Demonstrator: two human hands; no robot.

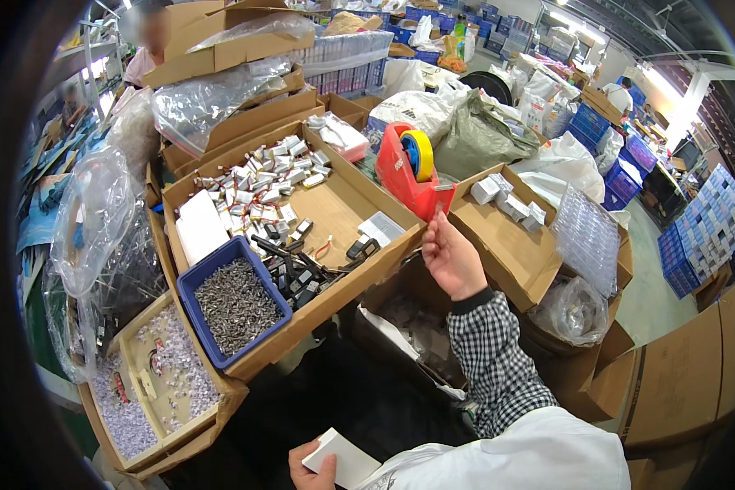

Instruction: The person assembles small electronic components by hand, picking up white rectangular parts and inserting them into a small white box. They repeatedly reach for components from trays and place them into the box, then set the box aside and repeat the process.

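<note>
My left hand (312,467) grips a small flat white box (340,459) low in front of me, thumb on its face. My right hand (452,260) reaches forward with thumb and fingertips pinched at the front end of a red tape dispenser (400,175). A glimpse of clear tape (440,211) shows at those fingertips. On the dispenser sits a roll of yellow tape (417,155) with a blue core. The dispenser rests by the right corner of a wide cardboard tray (347,200).
The tray holds white battery-like packs (261,180), black parts (302,278) and a blue bin (189,282) of metal screws. Left, a wooden tray (143,384) contains small pale pieces. Right, another carton (506,253) carries small white boxes (502,196) beside a clear plastic tray (586,241).
</note>
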